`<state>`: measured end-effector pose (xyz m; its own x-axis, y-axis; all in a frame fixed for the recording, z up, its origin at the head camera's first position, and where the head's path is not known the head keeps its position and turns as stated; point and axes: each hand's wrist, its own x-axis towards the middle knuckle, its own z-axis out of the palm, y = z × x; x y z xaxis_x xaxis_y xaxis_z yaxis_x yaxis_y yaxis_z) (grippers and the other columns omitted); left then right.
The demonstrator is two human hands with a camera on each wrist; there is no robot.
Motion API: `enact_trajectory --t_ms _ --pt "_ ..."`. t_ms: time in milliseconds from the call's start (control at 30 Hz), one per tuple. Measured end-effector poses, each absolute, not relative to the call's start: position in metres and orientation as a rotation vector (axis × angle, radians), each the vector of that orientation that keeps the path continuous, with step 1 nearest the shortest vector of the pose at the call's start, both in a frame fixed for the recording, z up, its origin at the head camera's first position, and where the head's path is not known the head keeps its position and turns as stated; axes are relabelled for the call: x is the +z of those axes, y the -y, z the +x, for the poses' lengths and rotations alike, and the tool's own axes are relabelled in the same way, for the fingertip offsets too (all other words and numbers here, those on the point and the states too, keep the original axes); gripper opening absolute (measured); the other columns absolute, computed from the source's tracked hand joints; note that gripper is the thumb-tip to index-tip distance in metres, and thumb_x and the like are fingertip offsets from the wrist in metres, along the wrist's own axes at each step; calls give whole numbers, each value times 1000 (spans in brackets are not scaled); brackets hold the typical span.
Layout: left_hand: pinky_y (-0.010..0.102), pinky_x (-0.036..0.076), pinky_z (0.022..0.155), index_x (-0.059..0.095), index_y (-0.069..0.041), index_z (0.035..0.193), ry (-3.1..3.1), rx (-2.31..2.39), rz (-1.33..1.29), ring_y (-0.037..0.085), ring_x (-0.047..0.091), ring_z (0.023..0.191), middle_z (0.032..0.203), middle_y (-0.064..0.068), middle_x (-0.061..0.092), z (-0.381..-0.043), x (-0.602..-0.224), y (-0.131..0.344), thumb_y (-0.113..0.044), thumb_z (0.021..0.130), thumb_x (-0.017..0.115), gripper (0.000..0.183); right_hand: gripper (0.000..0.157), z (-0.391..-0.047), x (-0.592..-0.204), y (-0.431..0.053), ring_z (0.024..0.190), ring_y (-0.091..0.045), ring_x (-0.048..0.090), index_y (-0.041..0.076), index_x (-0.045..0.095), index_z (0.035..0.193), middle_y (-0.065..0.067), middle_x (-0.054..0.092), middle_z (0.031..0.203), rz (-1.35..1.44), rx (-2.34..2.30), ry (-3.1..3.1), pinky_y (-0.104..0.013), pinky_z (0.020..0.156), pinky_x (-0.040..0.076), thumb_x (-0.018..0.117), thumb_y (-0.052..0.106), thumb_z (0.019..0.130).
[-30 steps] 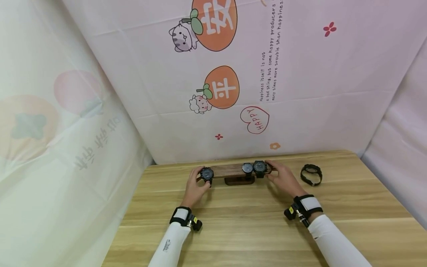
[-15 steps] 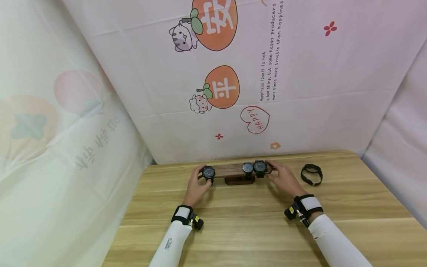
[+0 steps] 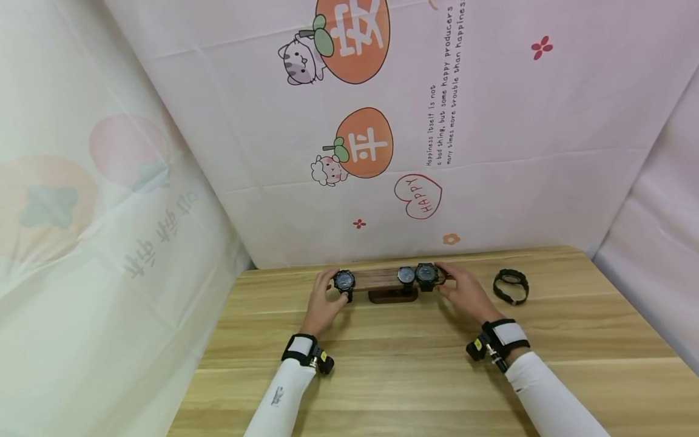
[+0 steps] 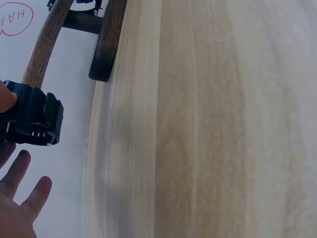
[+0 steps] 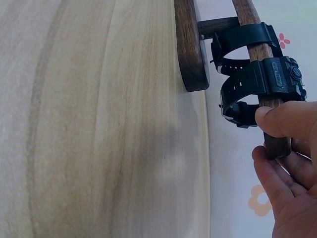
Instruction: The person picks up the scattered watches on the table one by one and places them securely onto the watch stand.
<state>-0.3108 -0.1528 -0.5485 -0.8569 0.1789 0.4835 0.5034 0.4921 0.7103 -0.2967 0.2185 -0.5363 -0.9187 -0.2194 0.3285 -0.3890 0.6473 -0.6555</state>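
Observation:
My left hand [image 3: 321,308] pinches a black wristwatch [image 3: 344,280] at the left end of a dark wooden watch stand [image 3: 375,279]. In the left wrist view, the strap of that watch [image 4: 33,116] loops around the bar, and the thumb presses on it. My right hand [image 3: 465,293] holds the bar's right end; the right wrist view shows the thumb on top of the bar [image 5: 277,145] and fingers beneath. Just inboard of this grip, a large black watch [image 3: 426,273] and a smaller black watch [image 3: 406,275] hang side by side on the bar.
Another black watch [image 3: 510,286] lies on its side on the wooden table [image 3: 404,376], right of the stand. The stand's base [image 3: 393,296] rests near the table's back edge. A printed white curtain [image 3: 284,212] hangs close behind, with more cloth at both sides.
The left hand and its watch have shifted a little to the right along the bar, toward the middle. My right hand and the other watches have stayed put.

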Motion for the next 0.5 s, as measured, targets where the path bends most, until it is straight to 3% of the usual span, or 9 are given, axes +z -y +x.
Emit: enact_trajectory --t_ms 233,500 --pt "56 45 98 45 -16 142 2407 -1307 -570 24 43 125 141 15 43 -311 -548 149 -12 84 70 63 62 -296 -535 -218 113 -37 54 10 43 146 -19 48 142 485 1122 2655 -59 95 46 69 10 89" --pt "46 46 101 45 -16 142 2468 -1297 -540 21 42 128 144 10 42 -307 -541 143 -14 85 70 62 62 -297 -536 -218 112 -35 55 9 44 145 -18 50 140 477 1094 2664 -57 95 47 69 12 89"
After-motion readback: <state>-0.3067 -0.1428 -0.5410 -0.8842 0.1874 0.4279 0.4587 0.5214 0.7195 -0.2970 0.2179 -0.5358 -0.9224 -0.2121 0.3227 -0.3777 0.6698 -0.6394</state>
